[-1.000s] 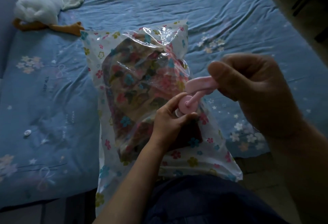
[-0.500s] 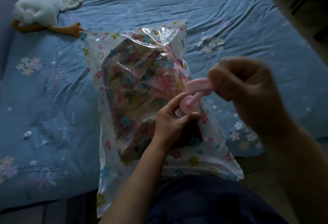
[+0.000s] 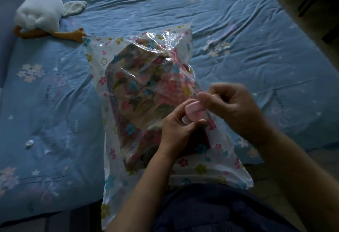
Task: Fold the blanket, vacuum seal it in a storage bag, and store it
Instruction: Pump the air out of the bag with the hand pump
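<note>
At the near edge of the bed (image 3: 238, 29), the storage bag (image 3: 201, 169) holds the blanket (image 3: 139, 99); my left hand (image 3: 176, 130) pinches the base of the pink pump (image 3: 193, 109) against the bag while my right hand (image 3: 233, 107) grips its handle, which I judge best worked in straight, full strokes.

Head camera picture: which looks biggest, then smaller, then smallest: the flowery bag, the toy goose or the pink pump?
Largest: vacuum storage bag.
Middle: plush goose.
Smallest: pink hand pump, only partly visible.
</note>
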Available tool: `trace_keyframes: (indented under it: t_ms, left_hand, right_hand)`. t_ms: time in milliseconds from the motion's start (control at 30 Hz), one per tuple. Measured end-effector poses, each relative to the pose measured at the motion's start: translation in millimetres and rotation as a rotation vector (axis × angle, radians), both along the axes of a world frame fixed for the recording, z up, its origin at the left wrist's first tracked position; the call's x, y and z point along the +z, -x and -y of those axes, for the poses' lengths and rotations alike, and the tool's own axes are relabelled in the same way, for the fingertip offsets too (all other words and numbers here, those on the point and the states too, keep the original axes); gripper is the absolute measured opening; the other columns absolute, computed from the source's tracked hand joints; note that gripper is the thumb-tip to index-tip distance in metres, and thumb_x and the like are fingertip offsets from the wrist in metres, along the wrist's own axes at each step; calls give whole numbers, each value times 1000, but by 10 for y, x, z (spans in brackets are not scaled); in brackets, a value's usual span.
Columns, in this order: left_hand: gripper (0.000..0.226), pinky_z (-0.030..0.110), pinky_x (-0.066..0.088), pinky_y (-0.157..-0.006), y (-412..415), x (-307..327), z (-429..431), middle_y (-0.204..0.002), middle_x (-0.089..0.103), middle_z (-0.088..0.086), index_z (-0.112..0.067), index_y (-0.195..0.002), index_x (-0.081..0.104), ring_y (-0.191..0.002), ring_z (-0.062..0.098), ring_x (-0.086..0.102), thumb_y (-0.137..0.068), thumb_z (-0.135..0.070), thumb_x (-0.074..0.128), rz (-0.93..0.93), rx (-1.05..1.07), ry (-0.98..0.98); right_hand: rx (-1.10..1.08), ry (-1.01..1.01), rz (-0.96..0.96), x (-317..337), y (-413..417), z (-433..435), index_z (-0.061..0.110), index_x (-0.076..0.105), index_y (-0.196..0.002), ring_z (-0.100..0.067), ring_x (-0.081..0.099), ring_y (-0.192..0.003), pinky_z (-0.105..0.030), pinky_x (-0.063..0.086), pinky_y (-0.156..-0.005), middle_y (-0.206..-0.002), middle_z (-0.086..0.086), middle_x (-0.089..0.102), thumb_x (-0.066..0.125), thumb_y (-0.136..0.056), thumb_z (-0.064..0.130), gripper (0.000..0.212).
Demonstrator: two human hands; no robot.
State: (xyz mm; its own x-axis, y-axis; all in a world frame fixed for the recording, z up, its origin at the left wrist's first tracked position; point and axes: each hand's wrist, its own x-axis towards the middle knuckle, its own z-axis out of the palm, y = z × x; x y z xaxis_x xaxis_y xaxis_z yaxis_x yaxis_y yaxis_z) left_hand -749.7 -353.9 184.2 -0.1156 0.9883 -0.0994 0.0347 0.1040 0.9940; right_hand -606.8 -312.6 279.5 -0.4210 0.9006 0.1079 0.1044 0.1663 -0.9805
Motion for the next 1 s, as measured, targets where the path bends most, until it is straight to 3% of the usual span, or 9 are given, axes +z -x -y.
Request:
trace_keyframes:
  t_ms: [67,133,200,333,433,567,767,867,1000]
  left_hand:
    - [47,29,55,-92,-28,24,-1,-109,73,-3,-18,-116,67,-105,13,69,-75,2,80,22,-9,11]
    - [47,25,55,-90,-17,42,-3,-107,74,-4,-15,-116,66,-104,10,69,-76,4,79,31,-23,6]
    - [51,33,54,-96,17,59,-41,-115,72,2,-8,-124,63,-111,15,67,-76,-4,81,15,-30,3]
    - [59,48,51,-101,43,4,-61,-122,69,1,-15,-129,62,-117,19,64,-74,-17,85,-5,-8,25]
    - [56,50,51,-100,8,-27,-46,-121,70,4,-13,-127,63,-116,21,64,-75,-16,84,-4,-7,25]
    - [49,35,53,-99,-7,8,-34,-118,70,4,-12,-122,64,-114,16,66,-77,-2,81,-2,-5,16]
    - [59,44,51,-101,39,19,-65,-123,69,1,-13,-129,62,-117,17,64,-75,-16,84,-33,-14,17]
    - [55,45,52,-99,-3,30,-42,-120,70,4,-9,-127,63,-114,18,65,-76,-11,83,-21,-8,8]
    - [48,29,53,-95,11,75,-18,-115,72,0,-16,-120,66,-112,14,66,-76,-2,81,5,-7,-10]
  right_hand:
    - [-48,36,224,-297,3,-11,-2,49,-59,-3,32,-46,-22,30,-48,-51,8,36,67,-83,45,56]
    - [-78,0,287,-345,-10,-38,5,47,-54,-3,31,-46,-24,28,-47,-50,9,35,65,-80,48,53]
    - [-83,-71,170,-74,-11,-41,-4,50,-57,-5,31,-46,-21,28,-45,-50,5,36,67,-84,44,58]
    - [-20,-152,-146,417,-53,-34,-16,47,-61,-8,30,-44,-17,27,-45,-47,1,35,63,-87,35,60]
    - [-41,-114,45,114,-33,-37,-8,48,-58,-1,33,-45,-15,30,-46,-48,9,39,65,-87,35,54]
    - [-76,-15,307,-304,-41,-83,5,46,-54,-4,31,-45,-23,28,-47,-49,8,34,64,-78,49,53]
    - [2,-126,-189,406,-92,-69,-5,47,-58,-3,32,-45,-14,30,-46,-49,7,37,65,-85,34,50]
    - [-36,-108,34,106,-33,-58,-5,48,-57,-3,35,-46,-14,30,-46,-47,3,40,65,-87,36,53]
    - [-97,0,279,-311,-9,-70,10,46,-52,-3,30,-44,-18,28,-46,-45,11,35,65,-76,45,46]
